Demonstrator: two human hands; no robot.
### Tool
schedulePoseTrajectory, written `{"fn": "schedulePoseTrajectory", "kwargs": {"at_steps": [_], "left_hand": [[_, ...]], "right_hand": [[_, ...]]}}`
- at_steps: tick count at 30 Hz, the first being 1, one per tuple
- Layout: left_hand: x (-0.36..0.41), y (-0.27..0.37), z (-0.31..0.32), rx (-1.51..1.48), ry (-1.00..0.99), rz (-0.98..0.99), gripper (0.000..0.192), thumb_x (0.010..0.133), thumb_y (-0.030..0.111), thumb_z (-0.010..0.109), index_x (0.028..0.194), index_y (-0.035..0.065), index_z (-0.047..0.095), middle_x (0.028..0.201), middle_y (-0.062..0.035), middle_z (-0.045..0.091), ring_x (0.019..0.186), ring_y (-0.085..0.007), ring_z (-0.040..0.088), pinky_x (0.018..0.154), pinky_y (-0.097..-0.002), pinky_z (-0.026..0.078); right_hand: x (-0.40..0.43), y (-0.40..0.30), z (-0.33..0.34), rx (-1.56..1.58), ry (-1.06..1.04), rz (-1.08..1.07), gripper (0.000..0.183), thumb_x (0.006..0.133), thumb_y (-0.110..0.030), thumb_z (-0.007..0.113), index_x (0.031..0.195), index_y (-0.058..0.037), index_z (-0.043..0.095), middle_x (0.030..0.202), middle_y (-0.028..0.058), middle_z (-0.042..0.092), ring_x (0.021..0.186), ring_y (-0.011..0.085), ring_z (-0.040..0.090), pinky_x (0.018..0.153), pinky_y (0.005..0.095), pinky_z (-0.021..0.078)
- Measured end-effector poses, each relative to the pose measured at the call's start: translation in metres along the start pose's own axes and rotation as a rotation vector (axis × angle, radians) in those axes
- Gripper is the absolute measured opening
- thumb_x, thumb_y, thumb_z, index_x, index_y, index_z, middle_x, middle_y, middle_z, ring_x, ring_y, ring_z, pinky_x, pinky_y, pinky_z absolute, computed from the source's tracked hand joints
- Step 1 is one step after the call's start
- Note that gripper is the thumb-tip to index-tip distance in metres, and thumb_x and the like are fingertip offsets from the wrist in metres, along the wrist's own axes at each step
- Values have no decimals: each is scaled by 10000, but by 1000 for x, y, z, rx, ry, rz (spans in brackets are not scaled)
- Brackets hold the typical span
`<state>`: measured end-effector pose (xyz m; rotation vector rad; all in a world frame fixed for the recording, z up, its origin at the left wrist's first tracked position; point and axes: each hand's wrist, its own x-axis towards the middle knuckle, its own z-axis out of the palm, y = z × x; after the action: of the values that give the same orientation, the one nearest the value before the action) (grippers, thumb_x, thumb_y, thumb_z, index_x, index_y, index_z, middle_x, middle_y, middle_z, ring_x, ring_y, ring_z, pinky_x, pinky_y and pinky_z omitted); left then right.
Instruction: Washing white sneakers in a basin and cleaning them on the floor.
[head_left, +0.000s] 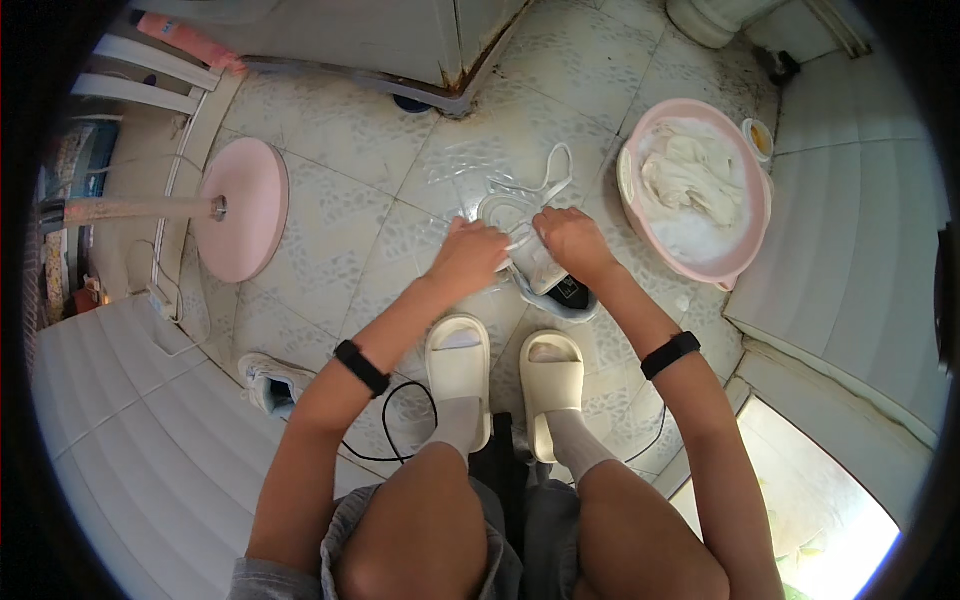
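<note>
A pale sneaker (561, 306) with a dark insole sits on the tiled floor just beyond my feet, its heel end towards me. Both my hands are over it. My left hand (474, 253) is closed on a white shoelace (519, 241) at the shoe's left side. At the right side, my right hand (571, 238) has its fingers curled on the lacing by the tongue (546, 271); its fingertips are partly hidden. A loose loop of lace (559, 176) lies beyond the toe. Clear plastic (465, 166) appears to lie under and around the shoe.
At the right stands a pink basin (627, 196) with white cloth (694, 180) in suds, a small tub (757, 139) beside it. A second sneaker (271, 381) lies at the left. A round pink stand base (244, 210), a rusty-edged cabinet (360, 37) and a black cable (386, 409) are around.
</note>
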<state>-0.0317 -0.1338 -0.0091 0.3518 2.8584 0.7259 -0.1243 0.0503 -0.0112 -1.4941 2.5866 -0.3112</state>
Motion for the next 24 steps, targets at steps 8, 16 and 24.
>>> {"fn": "schedulePoseTrajectory", "kwargs": {"at_steps": [8, 16, 24], "left_hand": [[-105, -85, -11, 202, -469, -502, 162, 788, 221, 506, 795, 79, 584, 794, -97, 623, 773, -291, 584, 756, -500, 388], [2, -3, -10, -116, 261, -78, 157, 763, 222, 600, 783, 70, 565, 837, -76, 583, 866, -254, 542, 732, -405, 405], [25, 21, 19, 222, 50, 61, 157, 719, 244, 634, 766, 95, 621, 851, -37, 580, 901, -199, 507, 770, -340, 371]], "right_hand": [[2, 6, 1, 216, -19, 360, 154, 756, -34, 504, 904, -3, 480, 803, 183, 606, 749, 335, 609, 670, 437, 481], [-12, 32, 1, 749, 94, 806, 228, 800, -131, 528, 944, -16, 394, 705, 205, 588, 701, 392, 591, 627, 451, 471], [-10, 5, -15, 399, -41, 321, 185, 808, -140, 546, 922, -42, 439, 798, 187, 603, 743, 355, 599, 651, 436, 476]]}}
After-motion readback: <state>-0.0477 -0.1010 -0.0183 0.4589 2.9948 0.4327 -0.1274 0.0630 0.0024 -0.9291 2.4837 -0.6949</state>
